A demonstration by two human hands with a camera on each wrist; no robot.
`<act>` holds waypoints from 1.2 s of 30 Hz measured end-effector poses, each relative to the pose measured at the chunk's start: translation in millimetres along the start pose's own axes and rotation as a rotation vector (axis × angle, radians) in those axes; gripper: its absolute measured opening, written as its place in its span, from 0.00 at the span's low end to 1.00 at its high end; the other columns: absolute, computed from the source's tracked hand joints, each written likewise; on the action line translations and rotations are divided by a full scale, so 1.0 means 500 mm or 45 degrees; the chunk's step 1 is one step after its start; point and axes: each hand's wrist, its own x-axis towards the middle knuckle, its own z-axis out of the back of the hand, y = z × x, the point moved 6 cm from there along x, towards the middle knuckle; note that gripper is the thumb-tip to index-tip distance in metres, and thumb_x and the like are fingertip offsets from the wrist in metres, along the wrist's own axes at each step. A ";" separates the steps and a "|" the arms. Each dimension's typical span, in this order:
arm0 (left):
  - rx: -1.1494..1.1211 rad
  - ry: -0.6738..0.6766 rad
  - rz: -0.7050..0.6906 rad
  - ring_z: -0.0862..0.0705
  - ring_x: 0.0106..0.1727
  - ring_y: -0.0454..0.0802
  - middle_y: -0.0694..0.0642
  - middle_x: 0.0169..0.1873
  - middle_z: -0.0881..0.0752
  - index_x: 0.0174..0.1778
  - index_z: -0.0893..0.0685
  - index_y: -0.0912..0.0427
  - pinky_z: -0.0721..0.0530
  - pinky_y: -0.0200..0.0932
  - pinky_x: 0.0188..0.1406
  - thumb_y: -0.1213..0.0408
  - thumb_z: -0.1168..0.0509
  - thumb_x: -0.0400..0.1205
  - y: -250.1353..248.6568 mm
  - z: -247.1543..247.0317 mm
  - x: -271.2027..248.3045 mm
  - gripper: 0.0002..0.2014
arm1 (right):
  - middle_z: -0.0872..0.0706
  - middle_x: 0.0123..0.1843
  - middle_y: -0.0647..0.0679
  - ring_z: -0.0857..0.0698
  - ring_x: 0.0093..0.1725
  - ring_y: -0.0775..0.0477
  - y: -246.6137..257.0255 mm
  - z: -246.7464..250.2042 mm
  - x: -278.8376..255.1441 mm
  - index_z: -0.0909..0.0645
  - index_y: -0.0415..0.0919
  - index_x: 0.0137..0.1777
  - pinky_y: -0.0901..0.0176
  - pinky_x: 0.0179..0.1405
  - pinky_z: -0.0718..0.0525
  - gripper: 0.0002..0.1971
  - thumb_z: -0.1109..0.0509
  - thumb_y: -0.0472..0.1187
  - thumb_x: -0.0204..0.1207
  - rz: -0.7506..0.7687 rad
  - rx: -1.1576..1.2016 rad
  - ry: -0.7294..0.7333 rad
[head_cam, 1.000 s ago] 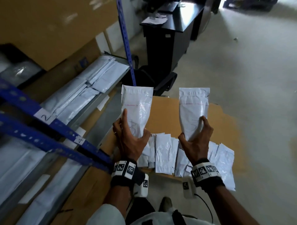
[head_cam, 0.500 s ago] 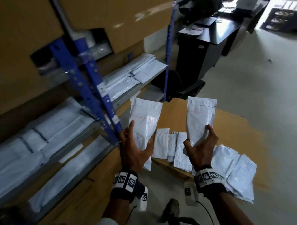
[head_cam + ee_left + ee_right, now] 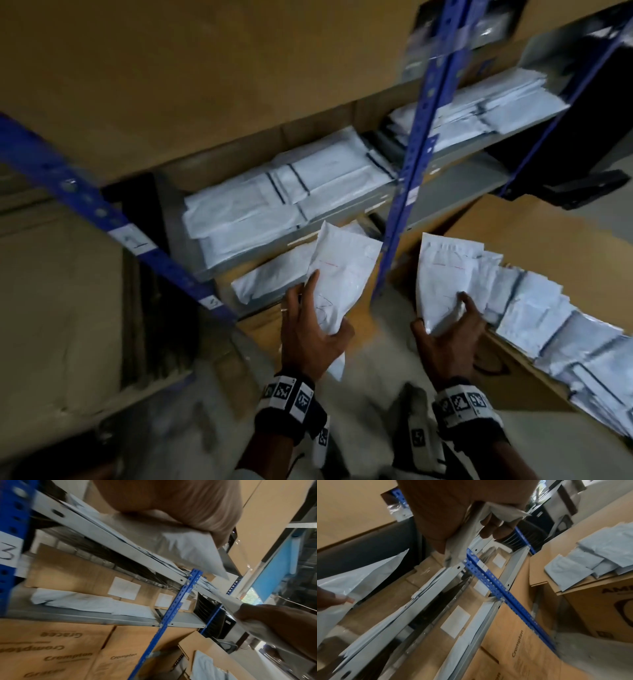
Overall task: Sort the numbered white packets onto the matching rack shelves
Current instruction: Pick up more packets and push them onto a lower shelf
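Note:
My left hand (image 3: pixel 313 337) grips a white packet (image 3: pixel 342 274) with a handwritten number on it, held in front of the blue-posted rack (image 3: pixel 416 144). That packet (image 3: pixel 188 547) juts out under my left palm in the left wrist view. My right hand (image 3: pixel 448 341) holds a second white packet (image 3: pixel 442 277) to the right of the rack post. Its corner (image 3: pixel 506 511) shows between my fingers (image 3: pixel 488 526). The grey rack shelves (image 3: pixel 445 195) carry stacks of white packets (image 3: pixel 274 195). A paper label marked 3 (image 3: pixel 7 550) sits on the nearest blue post.
A cardboard box (image 3: pixel 534 240) at the right bears a spread of loose white packets (image 3: pixel 561 322). Brown Crompton cartons (image 3: pixel 51 653) stand under the lowest shelf. A black desk (image 3: pixel 582 137) sits at the far right behind the rack.
My view has swung left from the box toward the rack. Both hands, each still holding its packet, have moved left and closer to the shelves.

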 end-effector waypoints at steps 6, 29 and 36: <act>0.123 0.006 0.143 0.26 0.68 0.55 0.50 0.68 0.26 0.82 0.34 0.43 0.35 0.46 0.71 0.49 0.23 0.62 0.105 0.067 -0.025 0.49 | 0.30 0.73 0.36 0.30 0.71 0.40 0.048 -0.091 -0.033 0.33 0.37 0.81 0.50 0.64 0.29 0.44 0.16 0.33 0.65 0.065 -0.097 0.106; 0.480 0.443 0.130 0.23 0.71 0.62 0.57 0.72 0.22 0.80 0.29 0.45 0.27 0.59 0.70 0.38 0.34 0.64 0.314 -0.030 0.187 0.44 | 0.28 0.68 0.36 0.25 0.68 0.32 -0.023 -0.374 0.129 0.31 0.37 0.77 0.42 0.64 0.23 0.43 0.15 0.43 0.64 -0.232 -0.074 0.274; 0.384 0.389 0.327 0.29 0.78 0.57 0.51 0.78 0.26 0.80 0.32 0.40 0.33 0.65 0.77 0.48 0.27 0.61 0.485 -0.106 0.289 0.47 | 0.24 0.66 0.35 0.25 0.66 0.31 -0.060 -0.550 0.196 0.29 0.35 0.76 0.43 0.67 0.26 0.46 0.27 0.60 0.61 -0.127 -0.071 0.200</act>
